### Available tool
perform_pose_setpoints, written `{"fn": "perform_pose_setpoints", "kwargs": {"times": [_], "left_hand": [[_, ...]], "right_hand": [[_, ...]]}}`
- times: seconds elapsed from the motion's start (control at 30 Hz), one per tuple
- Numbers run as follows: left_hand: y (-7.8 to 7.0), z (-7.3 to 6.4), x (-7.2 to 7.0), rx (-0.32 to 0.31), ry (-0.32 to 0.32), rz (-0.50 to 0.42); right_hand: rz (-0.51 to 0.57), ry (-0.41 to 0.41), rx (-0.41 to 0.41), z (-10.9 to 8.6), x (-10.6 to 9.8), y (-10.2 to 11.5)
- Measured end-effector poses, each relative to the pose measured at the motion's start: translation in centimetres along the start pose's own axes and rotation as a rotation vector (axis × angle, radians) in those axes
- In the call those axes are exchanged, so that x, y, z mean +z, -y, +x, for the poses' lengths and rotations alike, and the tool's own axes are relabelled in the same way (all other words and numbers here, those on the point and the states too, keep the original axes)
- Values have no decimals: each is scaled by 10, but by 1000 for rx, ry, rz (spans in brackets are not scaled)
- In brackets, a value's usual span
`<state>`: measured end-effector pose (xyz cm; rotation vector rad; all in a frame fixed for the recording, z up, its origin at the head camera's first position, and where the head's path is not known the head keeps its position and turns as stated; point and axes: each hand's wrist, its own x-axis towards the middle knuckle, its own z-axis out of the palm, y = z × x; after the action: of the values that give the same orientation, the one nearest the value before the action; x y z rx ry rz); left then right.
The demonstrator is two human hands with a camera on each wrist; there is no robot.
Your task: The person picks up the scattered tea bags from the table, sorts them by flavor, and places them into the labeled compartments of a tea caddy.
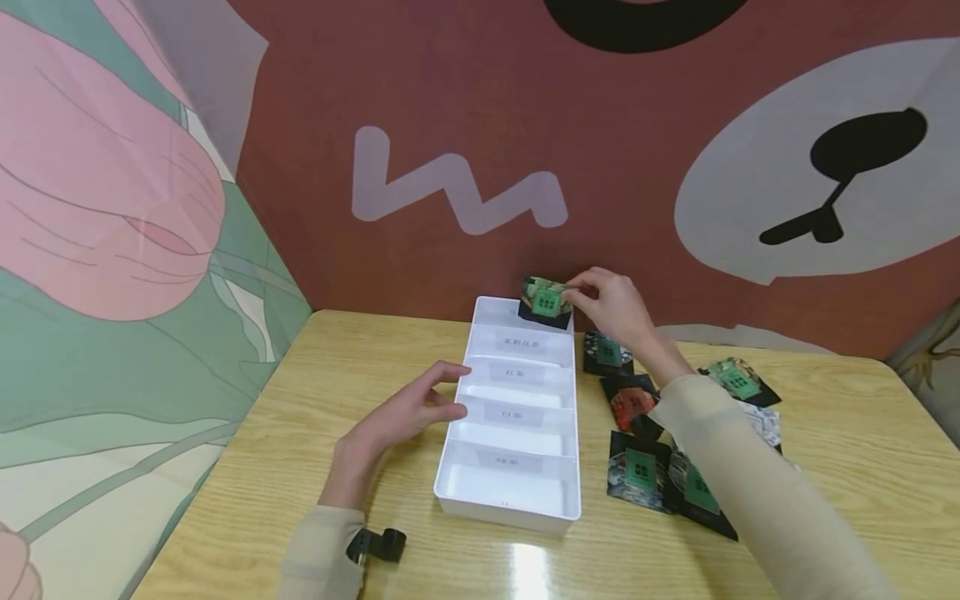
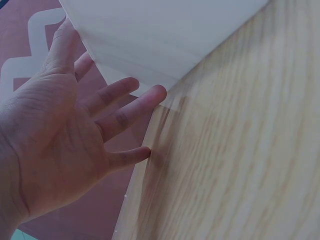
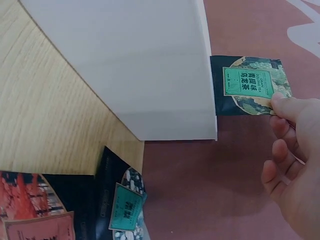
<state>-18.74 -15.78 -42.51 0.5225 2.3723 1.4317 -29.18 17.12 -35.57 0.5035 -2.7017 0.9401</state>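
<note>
A long white divided tray [image 1: 510, 518] with labelled compartments stands on the table. My right hand [image 1: 617, 307] pinches one corner of a dark green tea sachet [image 1: 546, 300] between thumb and fingers, over the tray's farthest compartment. In the right wrist view the green-labelled tea sachet [image 3: 247, 82] projects past the white rim, its lower end hidden behind the tray wall. My left hand [image 1: 405, 408] is at the tray's left side, thumb and fingers spread at the rim. Seen from the left wrist, the fingers [image 2: 122, 117] are loosely extended against the tray's outer wall [image 2: 165, 40].
Right of the tray lie several more tea sachets, among them a red-labelled one [image 1: 630, 403], a green-labelled one [image 1: 639, 472] and one farther right [image 1: 738, 382]. My right sleeve [image 1: 750, 475] covers part of them. A painted wall [image 1: 465, 267] rises behind the table [image 1: 300, 400].
</note>
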Motion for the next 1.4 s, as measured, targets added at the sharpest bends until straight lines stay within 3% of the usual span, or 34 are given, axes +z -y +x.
{"fn": "perform_pose_setpoints", "kwargs": {"times": [0.33,0.67,1.4], "left_hand": [[1,1,0,-9,7,0],[1,1,-2,18,10,-1],[-1,0,-1,15,7,3]], "right_hand": [[-1,83,17,-4,10,-10],[9,38,21,-5,14,-16],[16,48,34,-11,3,-24]]}}
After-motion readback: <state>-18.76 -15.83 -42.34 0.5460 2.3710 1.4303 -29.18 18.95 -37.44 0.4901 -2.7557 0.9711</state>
